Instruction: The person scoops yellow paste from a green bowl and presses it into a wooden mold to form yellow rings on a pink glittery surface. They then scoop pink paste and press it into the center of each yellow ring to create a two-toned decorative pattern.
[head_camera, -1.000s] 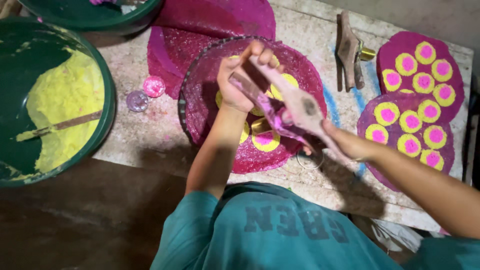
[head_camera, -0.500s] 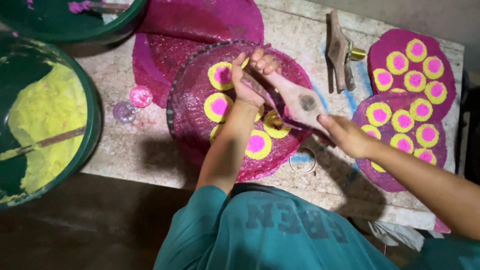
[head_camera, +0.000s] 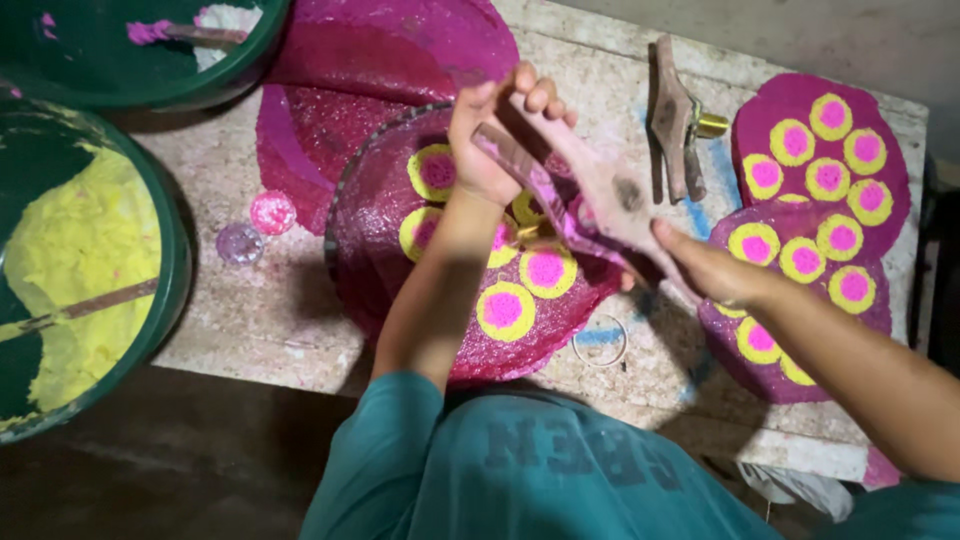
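A rough, speckled stone counter (head_camera: 640, 75), smeared with pink and blue, sits above a dark floor (head_camera: 150, 470). Over a round magenta disc (head_camera: 370, 250) dotted with yellow-and-pink circles, the left hand (head_camera: 490, 140) is curled closed around one end of a long wooden tool (head_camera: 590, 195), while the right hand (head_camera: 710, 265) grips its other end. A green tub (head_camera: 165, 270) of yellow powder stands at the counter's left edge. Two more dotted discs (head_camera: 890, 180) lie to the right, near a second wooden tool (head_camera: 672, 125).

Two green tubs (head_camera: 170, 290) (head_camera: 150, 75), two hands (head_camera: 490, 140) (head_camera: 710, 268), two wooden tools (head_camera: 590, 190) (head_camera: 672, 125), one metal ring (head_camera: 600, 340), and four magenta discs (head_camera: 380, 300) (head_camera: 330, 90) (head_camera: 890, 150) (head_camera: 880, 300) are visible.
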